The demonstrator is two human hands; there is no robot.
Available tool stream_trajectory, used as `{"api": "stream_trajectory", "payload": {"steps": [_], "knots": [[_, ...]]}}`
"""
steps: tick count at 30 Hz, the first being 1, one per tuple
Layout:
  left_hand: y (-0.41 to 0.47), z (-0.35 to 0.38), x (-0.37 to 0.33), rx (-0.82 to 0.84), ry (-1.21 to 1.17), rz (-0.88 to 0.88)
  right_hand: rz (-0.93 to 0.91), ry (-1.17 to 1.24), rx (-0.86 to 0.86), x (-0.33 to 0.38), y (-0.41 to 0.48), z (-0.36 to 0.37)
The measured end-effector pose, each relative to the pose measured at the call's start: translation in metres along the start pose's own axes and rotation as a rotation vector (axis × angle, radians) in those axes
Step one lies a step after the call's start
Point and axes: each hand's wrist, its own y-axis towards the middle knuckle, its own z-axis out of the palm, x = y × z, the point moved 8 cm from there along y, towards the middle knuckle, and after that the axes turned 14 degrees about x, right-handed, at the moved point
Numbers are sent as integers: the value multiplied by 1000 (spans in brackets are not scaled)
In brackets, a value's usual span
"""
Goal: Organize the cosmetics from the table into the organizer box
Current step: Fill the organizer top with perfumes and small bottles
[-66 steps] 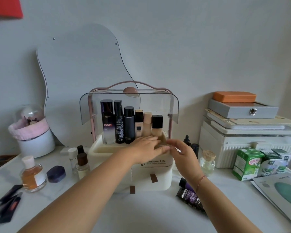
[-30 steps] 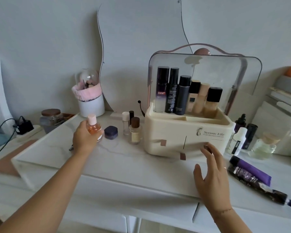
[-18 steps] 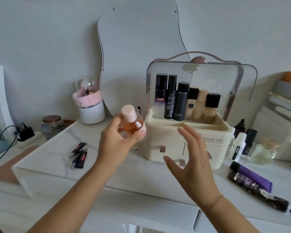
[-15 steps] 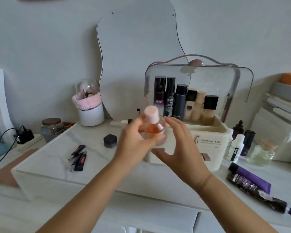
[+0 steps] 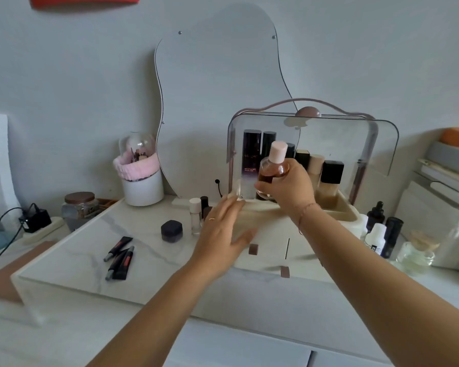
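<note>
Within right hand [image 5: 289,188]: amber bottle [image 5: 273,169]

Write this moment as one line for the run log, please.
right hand holds amber bottle at organizer box top tray | left hand open, empty

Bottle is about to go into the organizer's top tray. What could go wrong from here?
1. The right hand holds the amber bottle tilted, close in front of the tall dark bottles standing in the organizer box; lowering it could knock one over.
2. The raised clear lid overhangs the opening, so the pink cap may clip it.
3. The left hand is open near the small white bottle and could topple it.
</note>
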Motion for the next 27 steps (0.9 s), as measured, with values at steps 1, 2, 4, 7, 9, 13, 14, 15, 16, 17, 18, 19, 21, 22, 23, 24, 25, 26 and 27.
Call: {"api": "stream_trajectory", "payload": {"steps": [1,2,4,7,9,13,14,15,16,17,18,19,21,22,23,24,25,26,27], "knots": [[-2,2,2,-13,16,15,14,-2,-5,-4,5,3],[-2,3,2,-31,26,27,25,-10,-8,-7,8,8],[-4,4,2,-64,48,42,51,-36,-17,-13,11,15],[-4,8,3,-85,66,39,81,-44,-26,-18,15,17],[-4,10,5,-89,60,42,128,-18,-5,-21,17,19],[-2,13,8,-98,61,50,194,-56,30,-24,17,23],[-2,14,9,-97,63,55,203,-68,37,-24,17,24],[-2,14,9,-95,64,59,210,-75,48,-24,17,24],[-2,14,9,-94,65,61,217,-82,61,-24,17,25],[-2,14,10,-94,71,61,222,-98,73,-24,17,26],[-2,14,10,-95,79,56,225,-124,82,-23,17,27],[-2,14,10,-94,86,50,224,-149,91,-22,17,28],[-2,15,10,-89,91,43,220,-161,110,-20,16,28],[-2,15,10,-87,93,42,221,-160,122,-20,15,29],[-2,15,10,-86,95,43,227,-164,133,-20,15,28],[-2,14,9,-86,96,43,235,-176,143,-20,15,28],[-2,14,9,-85,96,43,238,-188,155,-20,15,27],[-2,14,8,-83,97,41,237,-194,168,-20,15,27],[-2,13,8,-81,98,41,236,-197,181,-20,15,27]]}}
